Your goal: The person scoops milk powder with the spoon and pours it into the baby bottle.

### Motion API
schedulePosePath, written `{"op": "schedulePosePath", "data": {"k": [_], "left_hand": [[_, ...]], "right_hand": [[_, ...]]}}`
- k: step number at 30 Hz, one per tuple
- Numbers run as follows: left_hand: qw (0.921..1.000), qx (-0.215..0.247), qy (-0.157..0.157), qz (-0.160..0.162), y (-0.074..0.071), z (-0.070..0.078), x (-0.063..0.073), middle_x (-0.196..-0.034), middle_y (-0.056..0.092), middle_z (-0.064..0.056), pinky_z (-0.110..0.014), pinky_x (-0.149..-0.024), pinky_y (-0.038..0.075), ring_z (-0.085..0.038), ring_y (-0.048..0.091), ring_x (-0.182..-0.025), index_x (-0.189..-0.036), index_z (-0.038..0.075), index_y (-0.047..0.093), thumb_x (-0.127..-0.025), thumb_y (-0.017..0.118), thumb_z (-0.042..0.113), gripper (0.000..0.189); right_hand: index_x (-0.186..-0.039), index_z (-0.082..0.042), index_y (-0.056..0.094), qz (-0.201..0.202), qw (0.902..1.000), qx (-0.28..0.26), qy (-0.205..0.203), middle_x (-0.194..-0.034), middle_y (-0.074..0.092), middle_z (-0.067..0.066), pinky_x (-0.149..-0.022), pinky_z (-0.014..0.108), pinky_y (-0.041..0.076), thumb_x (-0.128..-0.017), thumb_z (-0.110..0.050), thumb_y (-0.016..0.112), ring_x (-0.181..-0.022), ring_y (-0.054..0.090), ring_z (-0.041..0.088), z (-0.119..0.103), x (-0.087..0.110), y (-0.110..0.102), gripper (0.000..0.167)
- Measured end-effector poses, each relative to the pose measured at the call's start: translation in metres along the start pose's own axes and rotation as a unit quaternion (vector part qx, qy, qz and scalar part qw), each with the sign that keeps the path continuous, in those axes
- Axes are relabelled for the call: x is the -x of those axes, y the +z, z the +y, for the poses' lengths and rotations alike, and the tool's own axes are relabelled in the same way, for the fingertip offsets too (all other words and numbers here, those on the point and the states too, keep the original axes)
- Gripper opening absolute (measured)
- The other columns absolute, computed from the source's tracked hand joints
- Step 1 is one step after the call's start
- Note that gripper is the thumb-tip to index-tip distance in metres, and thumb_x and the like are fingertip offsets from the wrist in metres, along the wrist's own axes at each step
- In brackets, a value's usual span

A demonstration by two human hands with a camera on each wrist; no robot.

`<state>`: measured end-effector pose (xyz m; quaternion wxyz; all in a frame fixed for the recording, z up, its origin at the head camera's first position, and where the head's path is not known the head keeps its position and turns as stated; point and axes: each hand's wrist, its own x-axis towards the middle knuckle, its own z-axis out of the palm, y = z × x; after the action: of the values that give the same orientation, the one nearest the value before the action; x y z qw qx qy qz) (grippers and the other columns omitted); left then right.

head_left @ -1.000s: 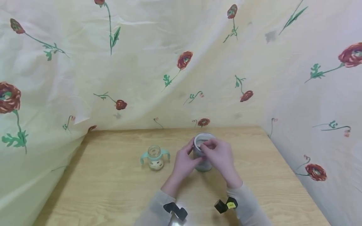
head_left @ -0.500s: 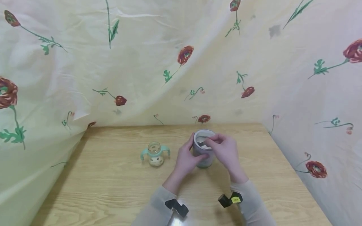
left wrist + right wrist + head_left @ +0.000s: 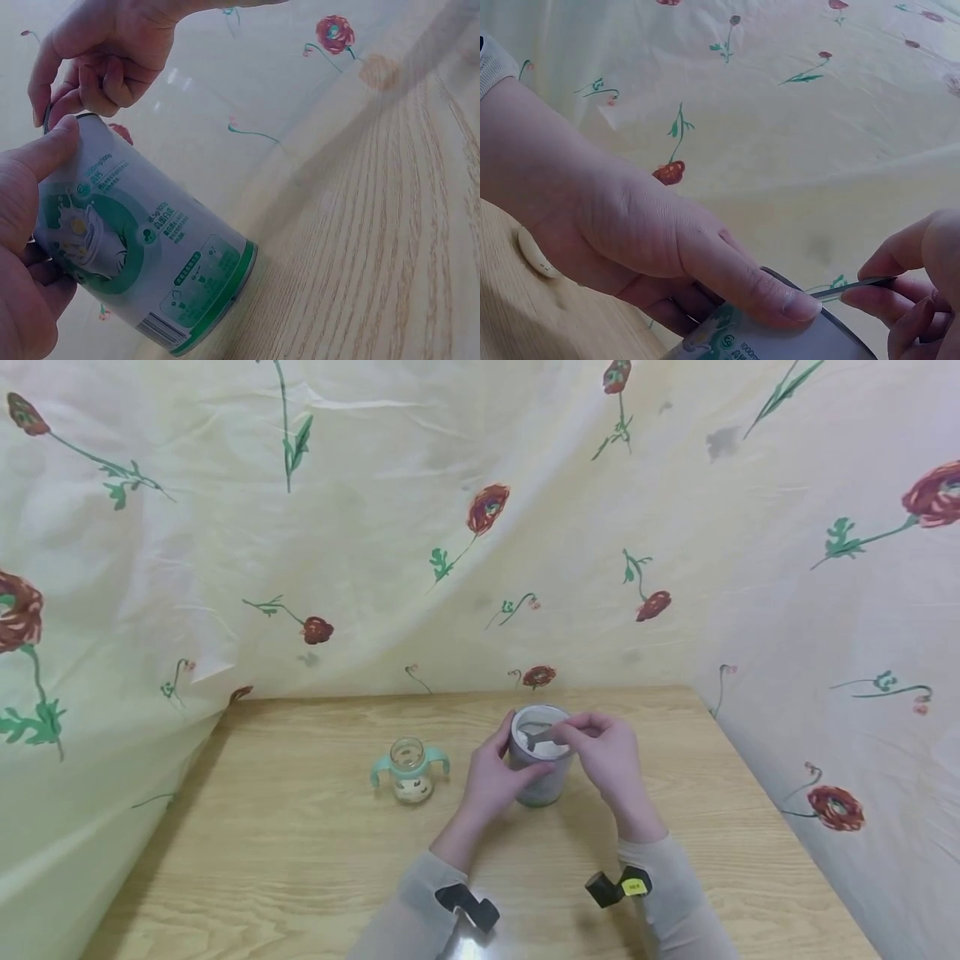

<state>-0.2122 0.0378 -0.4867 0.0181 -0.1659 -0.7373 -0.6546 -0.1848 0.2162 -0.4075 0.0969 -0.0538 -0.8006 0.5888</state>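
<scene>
A white-and-green powder can point(image 3: 542, 789) stands on the table with its top uncovered, pale powder visible inside. My left hand point(image 3: 495, 781) grips it round the near-left side, thumb along the front near the rim. In the left wrist view the printed can point(image 3: 150, 247) shows a barcode and green band. My right hand point(image 3: 609, 760) pinches a thin grey scoop point(image 3: 537, 738) between thumb and forefinger, over the can's mouth. The right wrist view shows the flat grey handle of this scoop point(image 3: 855, 287) at the rim; its far end is hidden there.
Left of the can stands a clear baby bottle point(image 3: 412, 787) with turquoise handles and an open top. The wooden table point(image 3: 300, 860) meets a flowered cloth backdrop point(image 3: 375, 527) behind and on both sides.
My right hand has drawn a little to the right and back, so more of the grey scoop shows in the can's mouth. My left hand keeps its hold on the can.
</scene>
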Motion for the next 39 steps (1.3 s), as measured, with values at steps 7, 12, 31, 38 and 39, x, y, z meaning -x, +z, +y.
{"op": "schedulePosePath", "data": {"k": [7,12,31,38,39], "left_hand": [[0.9999,0.009,-0.01,-0.001,0.0,-0.002,-0.001,-0.166,0.045,-0.004,-0.046,-0.124,0.038,-0.032,0.043,-0.151,-0.165,0.011,0.041,-0.081,0.097,0.03,0.102],[0.9997,0.018,-0.019,0.001,0.0,-0.002,-0.003,-0.164,0.049,-0.002,-0.045,-0.124,0.039,-0.03,0.045,-0.151,-0.164,0.015,0.045,-0.079,0.098,0.026,0.101],[0.9992,0.036,-0.019,-0.001,0.003,-0.002,-0.001,-0.167,0.043,0.001,-0.046,-0.125,0.036,-0.029,0.04,-0.154,-0.165,0.018,0.043,-0.08,0.098,0.028,0.102],[0.9992,0.039,-0.012,0.002,0.002,-0.003,0.0,-0.169,0.04,-0.005,-0.046,-0.125,0.035,-0.031,0.04,-0.153,-0.166,0.011,0.039,-0.08,0.097,0.027,0.105],[0.9992,0.038,-0.01,0.001,0.002,-0.003,-0.001,-0.169,0.039,-0.006,-0.046,-0.125,0.035,-0.031,0.04,-0.153,-0.166,0.011,0.038,-0.08,0.097,0.028,0.106]], "right_hand": [[-0.105,0.002,0.074,0.009,0.9999,-0.013,0.002,-0.09,0.08,0.002,-0.089,0.03,0.051,-0.097,-0.016,0.08,-0.087,0.075,0.012,0.005,-0.002,-0.005,0.021],[-0.106,0.002,0.074,0.024,0.9994,-0.023,0.001,-0.091,0.08,-0.001,-0.092,0.034,0.047,-0.097,-0.018,0.081,-0.088,0.074,0.011,0.007,0.0,-0.014,0.024],[-0.111,-0.002,0.073,-0.011,0.9977,-0.062,0.022,-0.097,0.08,-0.007,-0.102,0.038,0.042,-0.102,-0.025,0.077,-0.101,0.072,0.011,0.042,-0.004,-0.041,0.025],[-0.117,0.001,0.071,-0.016,0.9972,-0.068,0.028,-0.101,0.081,-0.006,-0.107,0.036,0.042,-0.103,-0.024,0.075,-0.104,0.071,0.009,0.04,-0.007,-0.043,0.028],[-0.117,0.0,0.071,-0.013,0.9972,-0.068,0.029,-0.101,0.081,-0.006,-0.105,0.036,0.042,-0.103,-0.024,0.075,-0.104,0.071,0.009,0.039,-0.007,-0.043,0.028]]}}
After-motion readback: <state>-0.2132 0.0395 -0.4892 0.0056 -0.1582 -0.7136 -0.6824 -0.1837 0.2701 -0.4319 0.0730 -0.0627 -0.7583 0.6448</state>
